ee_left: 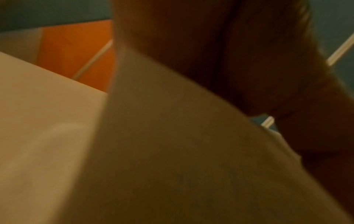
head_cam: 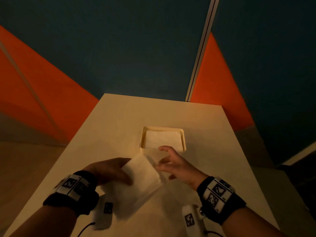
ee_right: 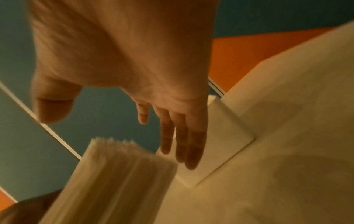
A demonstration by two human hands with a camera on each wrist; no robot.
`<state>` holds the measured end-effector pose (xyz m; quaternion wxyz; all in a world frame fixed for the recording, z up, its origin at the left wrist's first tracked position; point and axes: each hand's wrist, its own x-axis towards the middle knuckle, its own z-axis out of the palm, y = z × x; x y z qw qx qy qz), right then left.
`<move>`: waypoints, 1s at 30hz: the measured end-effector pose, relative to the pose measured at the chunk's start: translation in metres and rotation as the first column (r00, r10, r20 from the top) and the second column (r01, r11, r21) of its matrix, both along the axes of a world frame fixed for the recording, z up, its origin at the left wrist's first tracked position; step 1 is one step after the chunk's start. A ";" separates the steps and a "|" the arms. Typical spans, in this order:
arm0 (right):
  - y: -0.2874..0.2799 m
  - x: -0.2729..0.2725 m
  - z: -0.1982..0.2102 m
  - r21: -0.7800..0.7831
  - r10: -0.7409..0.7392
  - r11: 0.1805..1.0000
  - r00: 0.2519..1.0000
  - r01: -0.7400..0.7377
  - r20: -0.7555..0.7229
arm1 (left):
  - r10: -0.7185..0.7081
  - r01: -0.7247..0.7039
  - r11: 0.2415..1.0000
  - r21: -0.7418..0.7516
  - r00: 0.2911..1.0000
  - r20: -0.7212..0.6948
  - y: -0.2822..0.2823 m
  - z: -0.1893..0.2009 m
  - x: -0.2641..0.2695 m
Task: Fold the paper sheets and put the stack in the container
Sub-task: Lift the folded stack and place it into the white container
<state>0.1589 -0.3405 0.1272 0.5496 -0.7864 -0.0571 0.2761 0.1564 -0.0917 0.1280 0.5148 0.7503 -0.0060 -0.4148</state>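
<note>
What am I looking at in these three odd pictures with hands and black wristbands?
No machine: a person wearing three cameras. One picture comes from the head, looking down at a pale tabletop; the other two come from each wrist. The left hand holds a stack of folded white paper sheets, seen edge-on from the right wrist. The right hand is open beside it, holding nothing. Behind stands a cream square plastic container with white paper already inside.

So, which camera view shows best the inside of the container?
The head view: it looks down into the container and shows white paper lying inside. The right wrist view shows only its outer wall. The left wrist view does not show it.
</note>
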 end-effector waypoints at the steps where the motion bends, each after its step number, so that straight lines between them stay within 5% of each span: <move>1: 0.004 -0.001 0.001 0.032 0.027 0.999 0.998 -0.025 -0.049 | -0.027 0.027 1.000 -0.011 1.000 0.004 -0.008 0.005 0.000; 4: 0.009 0.000 0.001 0.136 -0.016 0.990 0.999 0.021 -0.040 | 0.008 -0.001 0.998 -0.059 0.992 0.125 -0.033 0.018 -0.001; 7: 0.001 0.005 0.000 0.287 -0.174 0.943 0.985 0.167 -0.004 | 0.273 -0.235 0.955 -0.182 0.935 0.225 -0.045 0.020 -0.003; 9: -0.007 0.008 0.004 0.403 -0.303 0.870 0.953 0.285 -0.020 | 0.532 -0.460 0.830 -0.315 0.824 0.195 -0.045 0.014 -0.002; 12: -0.014 0.010 0.013 0.505 -0.525 0.750 0.849 0.427 0.061 | 0.735 -0.705 0.586 -0.400 0.670 -0.106 -0.048 -0.001 0.000; 15: -0.013 0.010 0.022 0.524 -0.638 0.705 0.750 0.478 0.174 | 0.655 -0.758 0.496 -0.423 0.646 -0.392 -0.064 -0.015 0.000; 19: -0.002 0.007 0.023 0.571 -0.655 0.684 0.726 0.454 0.208 | 0.480 -0.648 0.449 -0.615 0.756 -0.446 -0.098 -0.005 -0.005; 25: 0.008 -0.006 0.023 0.593 -0.521 0.734 0.834 0.330 0.181 | 0.485 -0.633 0.081 -0.770 0.700 -0.524 -0.113 0.006 0.004; 30: 0.000 -0.005 0.050 0.279 -0.420 0.904 0.788 0.323 0.449 | 0.605 -0.677 0.192 -0.710 0.651 -0.458 -0.110 0.006 0.004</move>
